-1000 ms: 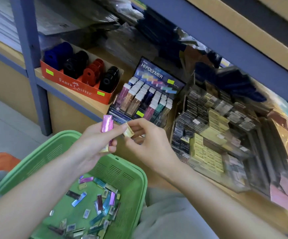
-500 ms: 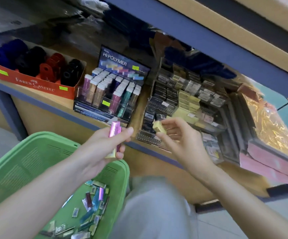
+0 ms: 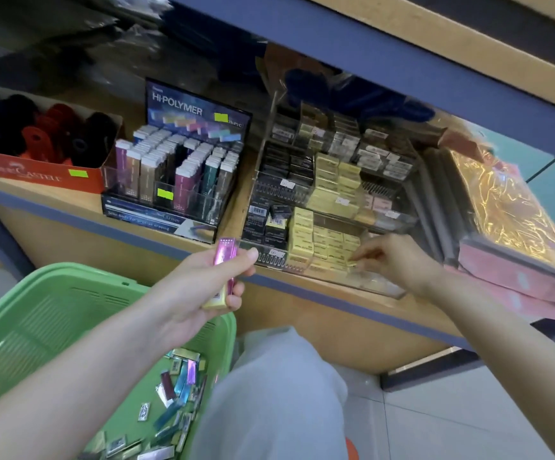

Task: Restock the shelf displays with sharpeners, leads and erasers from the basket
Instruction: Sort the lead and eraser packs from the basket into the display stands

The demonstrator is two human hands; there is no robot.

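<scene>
Task item: small yellow rectangular lead box (image 3: pixel 352 263), now at the front bottom tier of the clear acrylic tiered display rack (image 3: pixel 385 224), at the right end of the yellow row there. A second ago it was up beside the other hand, well short of the rack. So placement looks nearly done; one item restocked once it's let go. The box is tiny and blurred and matches the yellow stack; can't tell if it's seated or just above.

The right hand (image 3: pixel 399 260) pinches it at the fingertips. The left hand (image 3: pixel 200 287), left of and in front of the rack, clamps a slim pink metallic eraser case (image 3: pixel 224 260) between thumb and fingers, with a pale yellow pack (image 3: pixel 214 302) beneath.

The green slotted plastic basket (image 3: pixel 54 313), further left and below the rack, holds many loose small packs. The black Hi-Polymer eraser stand (image 3: pixel 183 180) is just left of the rack, and the orange cardboard sharpener carton (image 3: pixel 37 174) is beyond that.
</scene>
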